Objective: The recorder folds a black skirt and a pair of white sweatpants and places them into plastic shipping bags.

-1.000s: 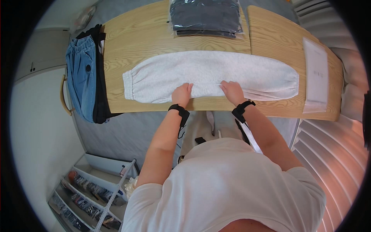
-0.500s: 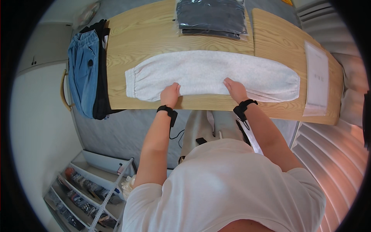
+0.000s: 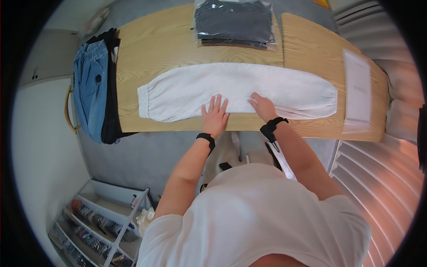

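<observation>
A pair of pale grey sweatpants point(image 3: 195, 86) lies folded lengthwise across the wooden table, with gathered elastic at both ends. My left hand point(image 3: 215, 118) rests flat at the near edge of the sweatpants, fingers spread over the fabric and the wrist just off the table's edge. A little to its right, my right hand point(image 3: 264, 108) has its thumb and curled fingers on the same near edge, pinching the cloth. The other fingers of that hand are partly hidden underneath. Each wrist wears a black band.
Beyond the sweatpants, dark folded clothing in a clear plastic bag point(image 3: 234, 22) lies on the table point(image 3: 155, 40). Blue jeans point(image 3: 91, 89) and black garments hang over its left end. A clear plastic sleeve point(image 3: 357, 91) lies at the right. Shelving point(image 3: 111, 231) stands at the lower left.
My left hand has let go of the near edge, shifted right toward my right hand and spread flat on the sweatpants. My right hand stays at about the same spot on the cloth.
</observation>
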The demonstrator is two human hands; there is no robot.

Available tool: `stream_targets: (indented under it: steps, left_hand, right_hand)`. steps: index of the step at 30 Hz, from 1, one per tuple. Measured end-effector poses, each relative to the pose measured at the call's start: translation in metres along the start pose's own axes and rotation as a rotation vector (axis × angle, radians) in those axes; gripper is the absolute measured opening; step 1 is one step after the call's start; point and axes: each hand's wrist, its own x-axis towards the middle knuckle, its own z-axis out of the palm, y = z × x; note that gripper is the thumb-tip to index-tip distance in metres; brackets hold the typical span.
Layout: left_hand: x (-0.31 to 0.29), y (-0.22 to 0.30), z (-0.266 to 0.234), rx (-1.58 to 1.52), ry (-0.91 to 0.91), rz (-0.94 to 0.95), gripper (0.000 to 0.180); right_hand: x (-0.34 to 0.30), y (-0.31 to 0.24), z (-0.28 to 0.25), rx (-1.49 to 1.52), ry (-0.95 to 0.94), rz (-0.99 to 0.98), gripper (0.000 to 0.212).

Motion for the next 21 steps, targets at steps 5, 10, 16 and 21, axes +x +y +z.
stream_targets:
  steps: [5, 10, 16, 21]
  left_hand:
    - [0.003, 0.006, 0.001, 0.064, -0.135, -0.08, 0.056]
    - [0.003, 0.006, 0.0, 0.085, -0.168, -0.072, 0.057]
    - [0.005, 0.01, 0.002, 0.116, -0.188, -0.067, 0.062]
    - [0.013, 0.016, 0.0, 0.104, -0.222, -0.047, 0.065]
  right_hand:
    - [-0.026, 0.034, -0.035, 0.014, 0.035, 0.079, 0.019]
    - [-0.056, 0.135, -0.108, -0.104, 0.565, 0.193, 0.011]
    - [-0.072, 0.236, -0.16, -0.22, 0.844, 0.927, 0.046]
    - [-0.077, 0.269, -0.18, 0.727, 0.42, 1.07, 0.035]
